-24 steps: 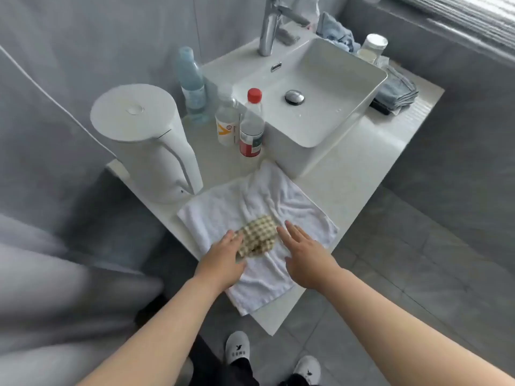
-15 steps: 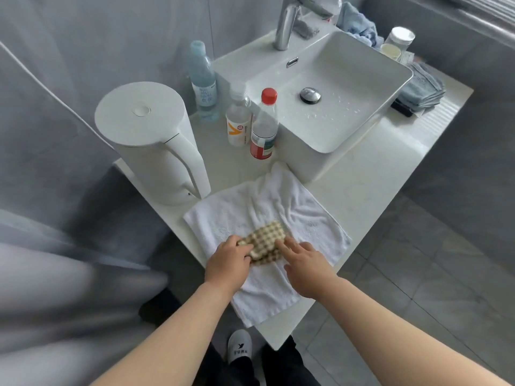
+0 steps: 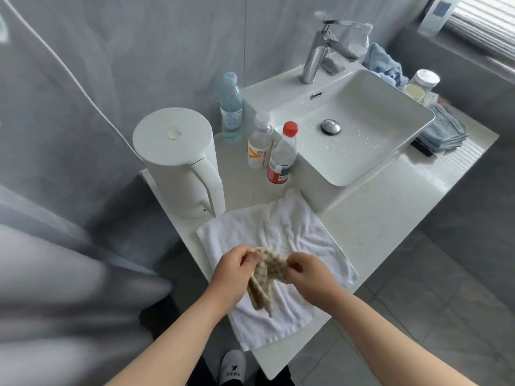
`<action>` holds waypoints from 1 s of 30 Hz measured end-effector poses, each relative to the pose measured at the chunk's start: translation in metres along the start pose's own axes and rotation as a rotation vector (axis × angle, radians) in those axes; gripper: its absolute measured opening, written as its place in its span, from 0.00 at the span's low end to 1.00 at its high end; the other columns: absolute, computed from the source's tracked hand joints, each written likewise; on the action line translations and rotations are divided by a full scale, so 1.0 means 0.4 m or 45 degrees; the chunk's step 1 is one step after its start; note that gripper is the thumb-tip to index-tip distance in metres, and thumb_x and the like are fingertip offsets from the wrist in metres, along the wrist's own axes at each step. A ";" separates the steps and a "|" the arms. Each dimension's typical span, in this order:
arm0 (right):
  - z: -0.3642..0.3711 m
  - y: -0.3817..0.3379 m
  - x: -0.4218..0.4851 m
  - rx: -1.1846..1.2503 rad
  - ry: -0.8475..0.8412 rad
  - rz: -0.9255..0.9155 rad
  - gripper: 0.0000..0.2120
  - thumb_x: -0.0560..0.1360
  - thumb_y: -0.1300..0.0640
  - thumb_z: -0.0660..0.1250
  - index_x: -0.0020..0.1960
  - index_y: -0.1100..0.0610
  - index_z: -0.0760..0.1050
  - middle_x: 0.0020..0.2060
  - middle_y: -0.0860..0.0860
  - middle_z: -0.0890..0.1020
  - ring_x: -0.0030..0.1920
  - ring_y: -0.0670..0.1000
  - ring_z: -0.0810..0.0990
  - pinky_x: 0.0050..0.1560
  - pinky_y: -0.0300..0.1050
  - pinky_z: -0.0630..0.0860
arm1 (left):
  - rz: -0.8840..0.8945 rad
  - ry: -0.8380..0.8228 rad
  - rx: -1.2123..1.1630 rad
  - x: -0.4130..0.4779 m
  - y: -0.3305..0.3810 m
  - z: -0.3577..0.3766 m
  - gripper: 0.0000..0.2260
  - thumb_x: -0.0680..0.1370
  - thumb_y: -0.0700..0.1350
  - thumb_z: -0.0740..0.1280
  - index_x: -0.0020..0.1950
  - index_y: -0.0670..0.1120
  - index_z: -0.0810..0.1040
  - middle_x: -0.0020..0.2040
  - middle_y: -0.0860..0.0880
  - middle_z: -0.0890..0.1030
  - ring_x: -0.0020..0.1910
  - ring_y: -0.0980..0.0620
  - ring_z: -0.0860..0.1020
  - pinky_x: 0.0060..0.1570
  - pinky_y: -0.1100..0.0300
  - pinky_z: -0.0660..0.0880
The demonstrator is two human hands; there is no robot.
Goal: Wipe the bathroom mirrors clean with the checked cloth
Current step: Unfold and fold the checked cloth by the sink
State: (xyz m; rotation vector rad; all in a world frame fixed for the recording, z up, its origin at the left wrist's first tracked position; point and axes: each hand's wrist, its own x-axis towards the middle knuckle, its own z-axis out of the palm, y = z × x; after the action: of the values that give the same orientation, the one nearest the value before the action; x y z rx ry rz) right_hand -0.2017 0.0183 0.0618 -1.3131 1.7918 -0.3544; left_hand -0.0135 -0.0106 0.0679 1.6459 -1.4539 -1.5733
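The beige checked cloth (image 3: pixel 268 274) hangs bunched between my two hands, lifted just above the white towel (image 3: pixel 281 232) on the counter. My left hand (image 3: pixel 233 274) grips its left end with curled fingers. My right hand (image 3: pixel 312 277) pinches its right end. A loose tail of the cloth droops toward me. No mirror shows in this view.
A white kettle (image 3: pixel 178 160) stands left of the towel. Three plastic bottles (image 3: pixel 281 157) stand between kettle and white basin (image 3: pixel 370 168). The chrome tap (image 3: pixel 317 51) is behind the basin. Folded grey cloths (image 3: pixel 443 129) and a jar (image 3: pixel 425 80) lie at far right. The counter edge (image 3: pixel 390 246) drops to a tiled floor.
My hands closed on the checked cloth, which lay flat on the towel, and raised it off the towel toward me. The camera moved closer to the counter.
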 end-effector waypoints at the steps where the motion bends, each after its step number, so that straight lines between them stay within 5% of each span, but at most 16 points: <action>1: -0.007 -0.015 -0.011 0.103 0.000 0.030 0.06 0.76 0.59 0.63 0.43 0.57 0.77 0.36 0.49 0.82 0.34 0.46 0.74 0.37 0.41 0.71 | -0.076 0.004 -0.182 -0.013 0.013 -0.009 0.11 0.82 0.51 0.64 0.46 0.46 0.79 0.39 0.50 0.83 0.43 0.49 0.82 0.46 0.58 0.78; 5: -0.017 -0.069 -0.056 0.509 0.052 0.093 0.05 0.75 0.63 0.64 0.43 0.58 0.77 0.32 0.49 0.79 0.35 0.48 0.77 0.43 0.51 0.76 | -0.351 -0.167 -0.868 -0.070 0.043 -0.051 0.20 0.82 0.54 0.60 0.59 0.38 0.79 0.53 0.37 0.84 0.54 0.38 0.83 0.59 0.42 0.78; 8: 0.002 -0.110 -0.111 0.234 0.271 -0.068 0.08 0.74 0.61 0.67 0.44 0.48 0.74 0.40 0.45 0.77 0.40 0.44 0.75 0.44 0.38 0.73 | -0.388 -0.207 -1.089 -0.105 0.050 -0.070 0.18 0.82 0.49 0.61 0.64 0.37 0.77 0.56 0.35 0.83 0.56 0.38 0.82 0.57 0.44 0.78; 11: 0.019 -0.166 -0.194 0.193 0.188 -0.320 0.04 0.70 0.45 0.67 0.43 0.43 0.75 0.45 0.42 0.79 0.49 0.42 0.77 0.51 0.36 0.74 | -0.350 -0.100 -1.219 -0.122 0.036 -0.076 0.23 0.77 0.48 0.67 0.64 0.32 0.74 0.55 0.35 0.82 0.49 0.40 0.83 0.47 0.48 0.82; 13: 0.031 -0.192 -0.239 0.257 -0.021 -0.341 0.14 0.67 0.37 0.66 0.47 0.43 0.75 0.47 0.41 0.80 0.51 0.41 0.79 0.52 0.36 0.76 | -0.329 -0.061 -1.247 -0.135 0.031 -0.082 0.23 0.74 0.48 0.71 0.62 0.34 0.75 0.54 0.33 0.79 0.49 0.37 0.82 0.48 0.43 0.82; 16: 0.059 -0.197 -0.262 0.182 -0.031 -0.352 0.17 0.66 0.40 0.73 0.51 0.43 0.72 0.48 0.39 0.81 0.51 0.39 0.79 0.51 0.36 0.76 | -0.293 -0.064 -1.202 -0.155 0.028 -0.095 0.21 0.68 0.49 0.76 0.54 0.40 0.74 0.50 0.33 0.78 0.52 0.30 0.80 0.55 0.34 0.78; 20: 0.066 -0.198 -0.274 0.387 0.051 -0.257 0.03 0.75 0.55 0.71 0.49 0.52 0.80 0.42 0.52 0.84 0.42 0.55 0.83 0.45 0.55 0.81 | -0.149 -0.040 -1.033 -0.177 0.029 -0.113 0.16 0.67 0.50 0.74 0.42 0.39 0.73 0.42 0.38 0.81 0.44 0.40 0.83 0.43 0.49 0.82; 24: 0.036 -0.213 -0.296 0.776 0.028 -0.164 0.06 0.79 0.59 0.68 0.49 0.61 0.82 0.42 0.47 0.86 0.39 0.50 0.81 0.40 0.45 0.78 | -0.021 -0.088 -0.840 -0.190 0.034 -0.141 0.18 0.66 0.54 0.74 0.42 0.41 0.76 0.45 0.41 0.83 0.50 0.45 0.81 0.58 0.51 0.77; 27: 0.029 -0.220 -0.297 1.006 0.160 -0.030 0.10 0.79 0.55 0.67 0.41 0.57 0.79 0.36 0.54 0.80 0.39 0.56 0.76 0.42 0.52 0.73 | 0.017 -0.078 -0.755 -0.193 0.029 -0.164 0.08 0.73 0.47 0.70 0.40 0.46 0.74 0.38 0.46 0.80 0.41 0.47 0.79 0.45 0.53 0.78; 30: 0.013 -0.232 -0.284 1.022 0.416 0.127 0.12 0.83 0.56 0.61 0.42 0.55 0.76 0.33 0.52 0.79 0.34 0.53 0.79 0.35 0.49 0.75 | 0.131 0.030 -0.235 -0.189 0.022 -0.190 0.11 0.80 0.41 0.68 0.40 0.48 0.71 0.33 0.52 0.73 0.31 0.53 0.69 0.30 0.59 0.71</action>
State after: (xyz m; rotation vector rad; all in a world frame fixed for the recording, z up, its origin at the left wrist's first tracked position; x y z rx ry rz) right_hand -0.1303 0.0819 0.1732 -0.6137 1.6766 -1.1436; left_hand 0.0669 0.0265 0.1287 1.4565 -1.3168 -1.5746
